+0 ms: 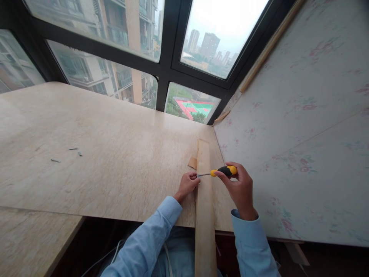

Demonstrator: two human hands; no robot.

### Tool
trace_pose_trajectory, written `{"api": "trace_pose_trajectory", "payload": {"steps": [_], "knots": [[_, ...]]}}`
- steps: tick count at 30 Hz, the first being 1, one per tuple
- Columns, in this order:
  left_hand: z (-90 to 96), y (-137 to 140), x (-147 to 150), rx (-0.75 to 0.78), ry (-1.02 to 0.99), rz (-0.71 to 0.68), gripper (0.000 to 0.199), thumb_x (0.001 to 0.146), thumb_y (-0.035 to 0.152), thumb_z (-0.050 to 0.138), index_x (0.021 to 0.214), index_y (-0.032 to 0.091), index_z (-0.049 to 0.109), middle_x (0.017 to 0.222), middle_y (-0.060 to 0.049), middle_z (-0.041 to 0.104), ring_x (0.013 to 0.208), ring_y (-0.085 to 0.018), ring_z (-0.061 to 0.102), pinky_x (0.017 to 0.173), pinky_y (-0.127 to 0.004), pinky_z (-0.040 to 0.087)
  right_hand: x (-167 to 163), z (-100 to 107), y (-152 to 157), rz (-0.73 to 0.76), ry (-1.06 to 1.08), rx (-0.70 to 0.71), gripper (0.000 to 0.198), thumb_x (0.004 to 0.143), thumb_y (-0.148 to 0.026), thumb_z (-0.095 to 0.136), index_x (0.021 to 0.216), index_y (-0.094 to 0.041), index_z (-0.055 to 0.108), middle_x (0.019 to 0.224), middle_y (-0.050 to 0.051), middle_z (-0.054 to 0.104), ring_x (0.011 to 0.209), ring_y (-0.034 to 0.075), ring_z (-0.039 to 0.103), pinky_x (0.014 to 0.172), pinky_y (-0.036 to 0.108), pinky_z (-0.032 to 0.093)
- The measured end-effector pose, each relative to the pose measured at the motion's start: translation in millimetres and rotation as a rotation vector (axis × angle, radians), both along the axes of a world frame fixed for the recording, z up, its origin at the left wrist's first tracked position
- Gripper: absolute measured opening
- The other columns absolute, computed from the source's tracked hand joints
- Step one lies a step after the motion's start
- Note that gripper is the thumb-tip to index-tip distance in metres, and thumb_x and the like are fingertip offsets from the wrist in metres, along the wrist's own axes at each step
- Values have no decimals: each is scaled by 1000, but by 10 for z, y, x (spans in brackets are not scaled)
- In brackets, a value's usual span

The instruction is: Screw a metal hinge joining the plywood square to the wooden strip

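Note:
My right hand (242,188) grips a screwdriver (226,171) by its yellow-and-black handle, the shaft lying level and pointing left over a wooden board (204,207). At the board's left edge, my left hand (188,185) is closed in a pinch right at the screwdriver's tip. A small pale or metallic bit shows between those fingertips, too small to name. The long, narrow board runs from the stone sill out over its front edge toward my body. Just left of the board, beyond my left hand, lies a small brown piece (192,162).
Several small metal pieces, screw-like (55,160), lie on the left of the marbled sill (115,165). Dark-framed windows (165,57) stand behind it. A wall with floral paper (302,134) rises close on the right. A white cable (117,250) hangs below the front edge.

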State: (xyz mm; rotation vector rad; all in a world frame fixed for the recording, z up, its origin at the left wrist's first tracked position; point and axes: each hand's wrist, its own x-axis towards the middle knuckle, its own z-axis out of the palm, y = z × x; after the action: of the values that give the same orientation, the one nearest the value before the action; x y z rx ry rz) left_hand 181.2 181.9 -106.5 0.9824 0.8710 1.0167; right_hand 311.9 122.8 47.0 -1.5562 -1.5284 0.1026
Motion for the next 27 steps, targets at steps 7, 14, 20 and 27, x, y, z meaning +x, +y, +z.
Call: {"api": "trace_pose_trajectory", "payload": {"steps": [7, 14, 20, 27], "knots": [[43, -6, -1, -15, -18, 19, 27, 66, 10, 61, 90, 10, 75, 72, -3, 69, 63, -13, 60, 53, -18, 39, 44, -130, 104, 49, 204, -140, 58, 76, -60, 71, 115, -21, 55, 96, 4, 68, 72, 17, 65, 67, 33, 55], [-51, 12, 19, -24, -74, 30, 30, 66, 16, 64, 92, 8, 74, 72, -4, 69, 61, -12, 57, 52, -18, 37, -37, -103, -13, 52, 337, -47, 41, 75, -50, 77, 99, -20, 62, 92, 4, 70, 81, 20, 65, 74, 35, 55], [-118, 29, 37, -22, -86, 20, 32, 65, 18, 65, 93, 7, 73, 65, -1, 64, 55, -9, 50, 50, -18, 33, -58, 1, -88, -110, 483, 242, 38, 77, -51, 73, 88, -19, 55, 74, -1, 59, 56, 11, 50, 53, 23, 46], [-67, -4, 0, -80, -186, 6, 36, 64, 22, 71, 97, 8, 72, 71, -4, 67, 60, -11, 56, 52, -19, 39, 184, -283, -16, -98, 164, -150, 45, 81, -59, 62, 98, -17, 64, 78, 2, 63, 71, 18, 56, 63, 29, 46]]}}
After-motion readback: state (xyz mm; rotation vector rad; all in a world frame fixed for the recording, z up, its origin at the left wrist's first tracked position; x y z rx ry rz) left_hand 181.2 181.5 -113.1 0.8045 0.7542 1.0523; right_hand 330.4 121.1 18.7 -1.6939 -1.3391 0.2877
